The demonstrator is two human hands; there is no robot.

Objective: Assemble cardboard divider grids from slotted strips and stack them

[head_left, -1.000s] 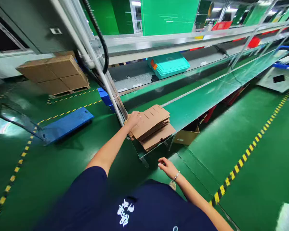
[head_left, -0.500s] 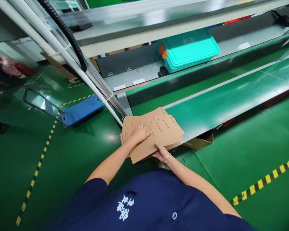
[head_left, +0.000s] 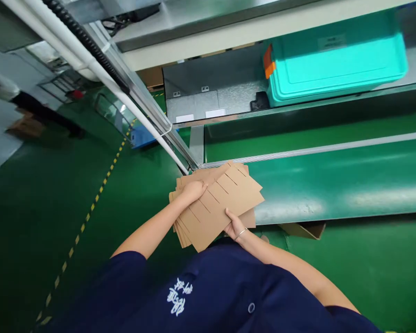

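Observation:
A fanned stack of brown cardboard sheets (head_left: 180,181) lies at the near left end of the green bench. The slotted cardboard sheet (head_left: 225,203) on top has a row of thin slits and lies at an angle across the others. My left hand (head_left: 194,190) is closed at this sheet's upper left edge, its fingertips partly hidden. At the lower right edge, my right hand (head_left: 235,225) grips the same sheet, thumb on top and fingers out of sight beneath.
A turquoise lidded box (head_left: 339,64) with an orange latch stands on the shelf above the green bench surface (head_left: 333,185). White pipes (head_left: 125,99) and a metal post rise at the left. An open carton (head_left: 305,230) sits below the bench edge. A blue trolley (head_left: 143,137) and a person's legs (head_left: 48,108) are farther left.
The top sheet has turned and its near corner has come closer to my body. My left hand has gone from lying on the stack to closing at the sheet's edge. My view has shifted.

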